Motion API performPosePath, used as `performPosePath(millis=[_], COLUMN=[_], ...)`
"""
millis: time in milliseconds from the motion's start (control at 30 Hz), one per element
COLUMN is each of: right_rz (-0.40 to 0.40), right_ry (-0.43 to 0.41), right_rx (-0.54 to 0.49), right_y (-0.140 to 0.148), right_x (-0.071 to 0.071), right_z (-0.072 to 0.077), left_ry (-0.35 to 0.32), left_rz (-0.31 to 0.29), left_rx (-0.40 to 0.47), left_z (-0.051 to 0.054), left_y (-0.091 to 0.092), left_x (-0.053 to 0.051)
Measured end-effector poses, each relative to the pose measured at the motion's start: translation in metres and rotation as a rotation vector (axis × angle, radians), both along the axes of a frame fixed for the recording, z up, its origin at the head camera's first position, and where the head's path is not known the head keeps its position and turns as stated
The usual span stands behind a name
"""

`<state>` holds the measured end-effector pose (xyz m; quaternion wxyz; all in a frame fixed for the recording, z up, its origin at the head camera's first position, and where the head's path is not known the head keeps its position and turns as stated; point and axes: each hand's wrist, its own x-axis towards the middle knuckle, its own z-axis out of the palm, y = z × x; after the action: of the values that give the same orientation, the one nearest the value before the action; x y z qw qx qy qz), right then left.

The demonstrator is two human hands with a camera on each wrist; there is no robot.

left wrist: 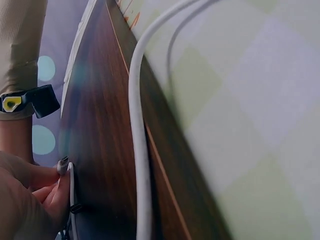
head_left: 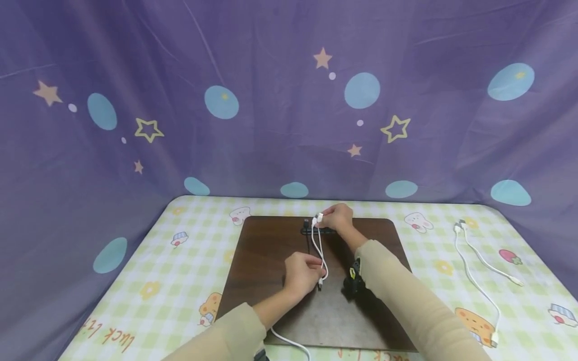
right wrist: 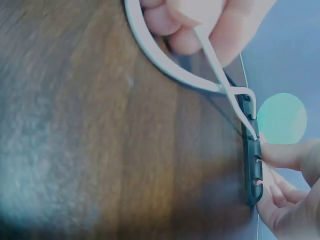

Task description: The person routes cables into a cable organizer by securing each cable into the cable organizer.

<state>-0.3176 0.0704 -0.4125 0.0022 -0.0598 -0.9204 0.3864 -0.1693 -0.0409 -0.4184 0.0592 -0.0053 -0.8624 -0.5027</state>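
A black cable holder strip (head_left: 331, 231) with slots lies on the far part of the brown board (head_left: 266, 281). White USB cables (head_left: 313, 240) run from it toward me; in the right wrist view one white cable (right wrist: 218, 67) is stretched straight from a slot. My left hand (head_left: 301, 275) pinches the white cables between thumb and finger, a small connector (head_left: 320, 286) hanging just below. Beyond the strip, my right hand (head_left: 338, 219) has its thumb and fingers at a white USB plug (head_left: 320, 217). In the right wrist view, those fingertips (right wrist: 272, 152) meet the strip's far side.
A black cable (head_left: 308, 243) with its plug stands in the strip's left slot. Two white cables (head_left: 469, 271) lie on the checked tablecloth at the right. Another white cable (head_left: 289, 342) crosses the board's near edge. A purple curtain (head_left: 271, 150) hangs behind the table.
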Motion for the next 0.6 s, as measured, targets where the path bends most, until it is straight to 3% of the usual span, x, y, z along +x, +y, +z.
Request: performPosePath(millis=[233, 600], right_rz=[-0.007, 0.028], right_ry=[-0.021, -0.034], right_rx=[-0.028, -0.157], right_y=[0.005, 0.029], right_x=[0.002, 0.007], right_z=[0.003, 0.005], left_ry=[0.037, 0.014], left_rz=[-0.034, -0.028], left_rx=[-0.025, 0.038], left_z=[0.004, 0.009], left_y=[0.003, -0.003], left_x=[-0.002, -0.007])
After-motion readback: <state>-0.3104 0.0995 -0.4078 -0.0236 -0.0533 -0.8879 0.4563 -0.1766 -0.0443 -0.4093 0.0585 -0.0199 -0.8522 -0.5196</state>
